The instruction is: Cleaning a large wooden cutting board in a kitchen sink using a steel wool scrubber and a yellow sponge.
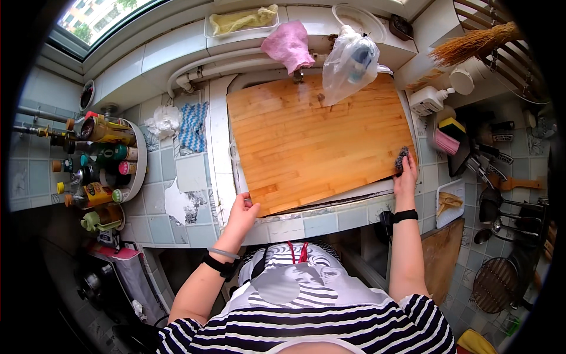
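Striped shirt fabric [306,321] spreads across the bottom, its sleeves running off the lower edge. Beyond it a wooden cutting board [318,144] lies over the sink [354,193], hiding nearly all of the basin (only a pale strip shows along the near side). Its long axis runs left to right, the right end swung a little away from the person, so the near left corner juts toward them.

The left hand [240,211] grasps that corner; how far the fingertips reach underneath is hidden. At the right edge, the right hand [405,174] holds a dark grey scouring pad [402,157] against the board, its fingers bent beside the pad and partly hard to separate from it.

A clear plastic bag [339,79] overlaps the board's far edge, its bluish contents too blurred to name. A pink cloth [289,46] hangs nearby, concealing what supports it. At left, crowded bottles [109,152] partly hide one another.
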A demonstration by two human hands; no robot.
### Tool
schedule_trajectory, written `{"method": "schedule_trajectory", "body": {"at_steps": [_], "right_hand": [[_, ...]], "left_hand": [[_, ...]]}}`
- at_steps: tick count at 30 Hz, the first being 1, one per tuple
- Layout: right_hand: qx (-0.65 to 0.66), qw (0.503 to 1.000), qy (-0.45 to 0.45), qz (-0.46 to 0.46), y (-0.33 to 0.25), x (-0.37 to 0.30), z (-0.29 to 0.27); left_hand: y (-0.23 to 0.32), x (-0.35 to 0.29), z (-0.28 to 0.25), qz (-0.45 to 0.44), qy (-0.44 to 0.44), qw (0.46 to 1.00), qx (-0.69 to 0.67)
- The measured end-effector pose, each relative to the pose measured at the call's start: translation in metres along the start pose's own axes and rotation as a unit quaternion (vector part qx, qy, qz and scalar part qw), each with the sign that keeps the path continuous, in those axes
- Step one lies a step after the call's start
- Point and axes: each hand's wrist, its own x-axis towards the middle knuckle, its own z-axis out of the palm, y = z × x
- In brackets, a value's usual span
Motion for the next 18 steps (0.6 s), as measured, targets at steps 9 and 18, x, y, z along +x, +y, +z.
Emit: {"method": "schedule_trajectory", "body": {"at_steps": [9,18], "right_hand": [[-0.015,1.000,0.007,0.014,-0.002,0.007,0.002],[-0.035,0.999,0.016,0.003,-0.020,-0.006,0.011]], "left_hand": [[0.023,-0.004,0.003,-0.097,-0.002,0.989,-0.116],[0.013,0.001,0.005,-0.127,0.036,0.953,-0.274]]}}
